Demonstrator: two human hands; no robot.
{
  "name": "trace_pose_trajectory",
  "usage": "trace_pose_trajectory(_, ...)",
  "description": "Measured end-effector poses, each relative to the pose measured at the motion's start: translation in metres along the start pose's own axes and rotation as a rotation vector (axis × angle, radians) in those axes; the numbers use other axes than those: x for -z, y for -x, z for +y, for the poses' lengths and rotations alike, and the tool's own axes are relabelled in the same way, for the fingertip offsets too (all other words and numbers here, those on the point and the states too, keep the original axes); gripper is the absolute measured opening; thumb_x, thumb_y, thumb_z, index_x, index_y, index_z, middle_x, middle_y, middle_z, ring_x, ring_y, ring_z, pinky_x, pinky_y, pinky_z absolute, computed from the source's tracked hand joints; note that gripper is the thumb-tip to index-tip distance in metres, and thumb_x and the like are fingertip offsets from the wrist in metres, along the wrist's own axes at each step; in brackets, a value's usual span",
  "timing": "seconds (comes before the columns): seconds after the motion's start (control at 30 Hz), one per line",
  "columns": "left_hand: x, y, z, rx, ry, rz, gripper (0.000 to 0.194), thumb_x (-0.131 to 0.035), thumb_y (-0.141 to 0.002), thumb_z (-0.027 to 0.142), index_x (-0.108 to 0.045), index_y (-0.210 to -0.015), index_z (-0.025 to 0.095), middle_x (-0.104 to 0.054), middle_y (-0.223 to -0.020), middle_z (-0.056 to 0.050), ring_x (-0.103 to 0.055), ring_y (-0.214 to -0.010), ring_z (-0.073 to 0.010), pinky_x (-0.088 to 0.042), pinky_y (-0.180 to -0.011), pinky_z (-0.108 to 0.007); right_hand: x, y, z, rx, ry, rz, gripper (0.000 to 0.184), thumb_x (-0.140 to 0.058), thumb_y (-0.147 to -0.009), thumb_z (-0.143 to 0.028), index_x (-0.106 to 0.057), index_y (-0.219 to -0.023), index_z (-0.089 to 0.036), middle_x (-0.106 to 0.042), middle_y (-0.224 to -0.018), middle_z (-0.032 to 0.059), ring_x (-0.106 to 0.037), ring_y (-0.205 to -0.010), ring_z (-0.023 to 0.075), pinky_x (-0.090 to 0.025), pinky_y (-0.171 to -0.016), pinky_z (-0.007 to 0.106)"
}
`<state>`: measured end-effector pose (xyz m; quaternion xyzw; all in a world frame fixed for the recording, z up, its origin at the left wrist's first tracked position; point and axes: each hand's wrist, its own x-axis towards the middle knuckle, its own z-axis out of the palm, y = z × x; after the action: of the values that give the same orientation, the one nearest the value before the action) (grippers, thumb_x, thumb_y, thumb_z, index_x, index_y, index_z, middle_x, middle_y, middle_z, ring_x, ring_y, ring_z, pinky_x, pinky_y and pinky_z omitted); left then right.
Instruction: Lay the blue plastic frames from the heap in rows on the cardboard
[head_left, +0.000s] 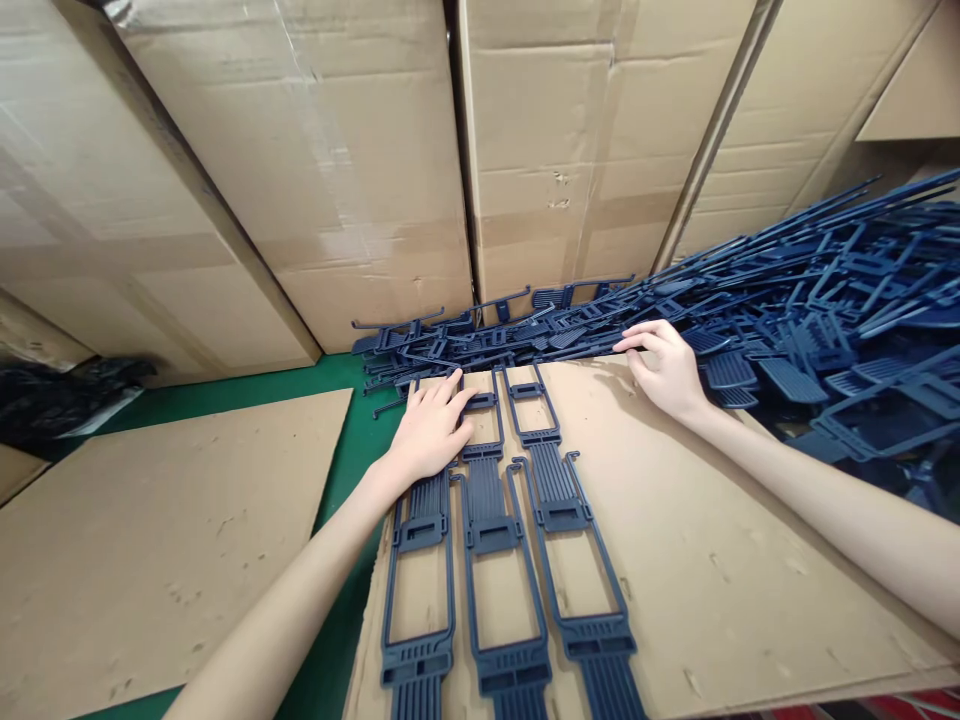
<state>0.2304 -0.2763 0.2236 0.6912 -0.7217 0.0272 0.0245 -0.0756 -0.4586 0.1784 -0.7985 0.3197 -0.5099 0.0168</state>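
Three long dark blue plastic frames [487,520] lie side by side on a cardboard sheet [712,560]. My left hand [431,430] rests flat on the top of the leftmost frame, fingers stretched out and open. My right hand [664,365] reaches to the far edge of the sheet, fingers curved and touching the edge of a big heap of the same blue frames [787,300]. Whether the right fingers grip a piece there is not visible.
Large taped cardboard boxes [322,170] stand as a wall behind the heap. A second cardboard sheet [165,530] lies at the left on a green floor [345,470]. A dark plastic bag [52,400] sits at the far left.
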Motion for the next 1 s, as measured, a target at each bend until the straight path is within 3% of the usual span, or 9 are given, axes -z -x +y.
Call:
trace_pose_trajectory(0.27, -0.003, 0.002, 0.001, 0.014, 0.02, 0.018, 0.05, -0.035, -0.09, 0.032, -0.044, -0.139, 0.025, -0.02, -0.154, -0.005, -0.025, -0.141, -0.0237, -0.02, -0.117, -0.049, -0.004, 0.007, 0.008, 0.095, 0.365, -0.286, 0.026, -0.047, -0.085, -0.027, -0.067, -0.095, -0.015, -0.047, -0.119, 0.0044, -0.043, -0.113, 0.016, -0.03, -0.098, 0.037)
trace_pose_trajectory(0.4, -0.004, 0.003, 0.001, 0.015, 0.045, 0.04, 0.05, -0.036, -0.089, 0.031, -0.045, -0.138, 0.025, -0.021, -0.154, -0.005, -0.027, -0.14, -0.0239, -0.022, -0.116, -0.047, -0.004, 0.005, 0.004, 0.163, 0.415, -0.313, 0.025, -0.047, -0.085, -0.026, -0.065, -0.096, -0.014, -0.047, -0.12, 0.0025, -0.041, -0.113, 0.0169, -0.029, -0.102, 0.039)
trace_pose_trajectory(0.5, -0.005, 0.003, 0.001, 0.012, 0.066, 0.044, 0.051, -0.036, -0.089, 0.031, -0.045, -0.139, 0.023, -0.021, -0.154, -0.008, -0.028, -0.14, -0.0248, -0.023, -0.116, -0.046, -0.006, -0.008, -0.012, 0.199, 0.357, -0.308, 0.025, -0.047, -0.086, -0.029, -0.063, -0.099, -0.016, -0.046, -0.122, -0.0006, -0.043, -0.113, 0.0155, -0.032, -0.098, 0.036)
trace_pose_trajectory(0.6, -0.007, 0.004, 0.001, 0.01, 0.087, 0.05, 0.051, -0.037, -0.089, 0.032, -0.046, -0.138, 0.022, -0.022, -0.154, -0.01, -0.028, -0.139, -0.0271, -0.021, -0.116, -0.048, -0.016, -0.037, -0.044, 0.252, 0.264, -0.365, 0.026, -0.045, -0.089, -0.032, -0.06, -0.104, -0.017, -0.047, -0.122, -0.0025, -0.044, -0.114, 0.0116, -0.034, -0.099, 0.032)
trace_pose_trajectory(0.7, -0.009, 0.006, 0.002, 0.0, 0.105, 0.072, 0.051, -0.038, -0.089, 0.033, -0.047, -0.137, 0.02, -0.023, -0.153, -0.012, -0.027, -0.139, -0.0276, -0.022, -0.116, -0.047, -0.042, -0.072, -0.088, 0.255, 0.257, -0.583, 0.027, -0.043, -0.092, -0.033, -0.057, -0.109, -0.018, -0.051, -0.114, -0.0024, -0.048, -0.108, 0.0084, -0.038, -0.096, 0.028)
trace_pose_trajectory(0.8, -0.011, 0.006, 0.003, -0.004, 0.115, 0.105, 0.049, -0.038, -0.089, 0.033, -0.05, -0.135, 0.019, -0.026, -0.151, -0.013, -0.03, -0.138, -0.0281, -0.026, -0.114, -0.046, -0.083, -0.101, -0.133, 0.198, 0.381, -0.792, 0.029, -0.039, -0.095, -0.037, -0.056, -0.113, -0.021, -0.051, -0.114, -0.0016, -0.049, -0.107, 0.009, -0.041, -0.094, 0.027)
trace_pose_trajectory(1.0, -0.015, 0.008, 0.004, -0.016, 0.135, 0.142, 0.049, -0.044, -0.087, 0.035, -0.053, -0.131, 0.015, -0.029, -0.149, -0.016, -0.032, -0.136, -0.0321, -0.028, -0.112, -0.048, -0.168, -0.119, -0.189, 0.196, 0.465, -0.832, 0.049, -0.045, -0.093, -0.048, -0.052, -0.125, -0.012, -0.045, -0.121, 0.0121, -0.046, -0.114, 0.023, -0.041, -0.098, 0.039)
